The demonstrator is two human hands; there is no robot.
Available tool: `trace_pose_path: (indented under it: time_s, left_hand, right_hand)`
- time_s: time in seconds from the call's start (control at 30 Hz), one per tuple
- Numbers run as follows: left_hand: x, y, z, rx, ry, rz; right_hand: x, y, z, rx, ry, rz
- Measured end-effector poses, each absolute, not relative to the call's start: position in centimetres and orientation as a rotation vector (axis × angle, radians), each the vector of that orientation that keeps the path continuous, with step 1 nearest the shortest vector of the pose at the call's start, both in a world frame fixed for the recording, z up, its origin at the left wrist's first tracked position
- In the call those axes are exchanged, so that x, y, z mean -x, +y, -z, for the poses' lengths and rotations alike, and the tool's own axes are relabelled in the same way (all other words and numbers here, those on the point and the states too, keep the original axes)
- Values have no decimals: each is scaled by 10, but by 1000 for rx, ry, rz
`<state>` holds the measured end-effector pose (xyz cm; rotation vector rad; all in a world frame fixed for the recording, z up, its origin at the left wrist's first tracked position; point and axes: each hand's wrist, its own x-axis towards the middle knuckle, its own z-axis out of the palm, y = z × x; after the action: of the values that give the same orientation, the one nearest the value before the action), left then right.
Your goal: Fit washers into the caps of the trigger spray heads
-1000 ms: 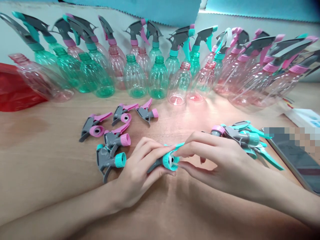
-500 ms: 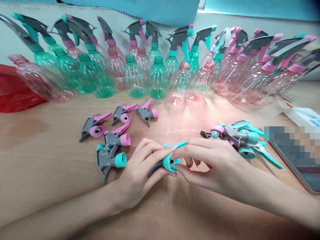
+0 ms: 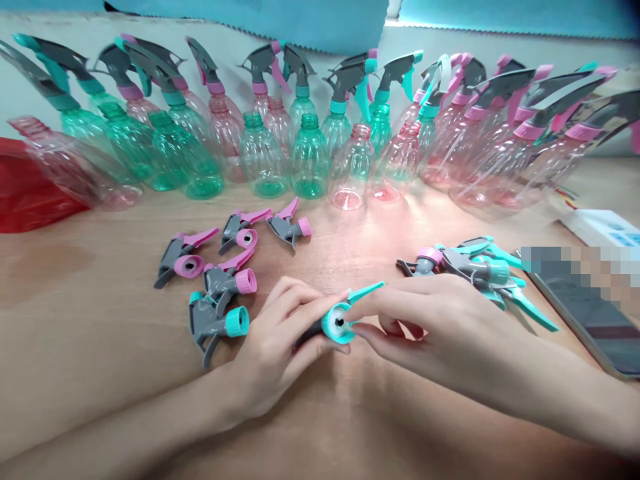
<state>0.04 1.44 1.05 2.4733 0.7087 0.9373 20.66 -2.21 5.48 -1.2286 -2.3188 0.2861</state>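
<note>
A grey spray head with a teal collar and teal trigger [image 3: 336, 321] lies between both my hands, just above the wooden table [image 3: 100, 347]. My left hand [image 3: 277, 350] wraps its fingers round the grey body. My right hand [image 3: 430, 327] pinches the teal collar with thumb and forefinger, its open end facing me. To the left lie several loose spray heads, most pink-collared [image 3: 187, 257] and one teal-collared [image 3: 215, 321]. Behind my right hand sits a pile of spray heads, most of them teal [image 3: 475, 270].
Rows of clear green bottles [image 3: 265, 160] and pink bottles [image 3: 350, 173], many with spray heads fitted, stand along the back. A red plastic bag [image 3: 30, 193] lies at far left. A phone [image 3: 590, 313] and a white box [image 3: 610, 230] sit at right.
My right fingers have shifted on the teal collar and the head has turned slightly, its trigger now pointing further right. The view has moved a little left.
</note>
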Motion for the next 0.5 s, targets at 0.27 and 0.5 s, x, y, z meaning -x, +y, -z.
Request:
trace_pose_path:
  time_s: [0.27, 0.5]
  left_hand:
    - [1, 15, -8, -2483, 685, -942]
    - [1, 15, -7, -2481, 657, -939]
  right_hand:
    - [-202, -24, -51, 1154, -2291, -287]
    - [-200, -24, -50, 1072, -2274, -384]
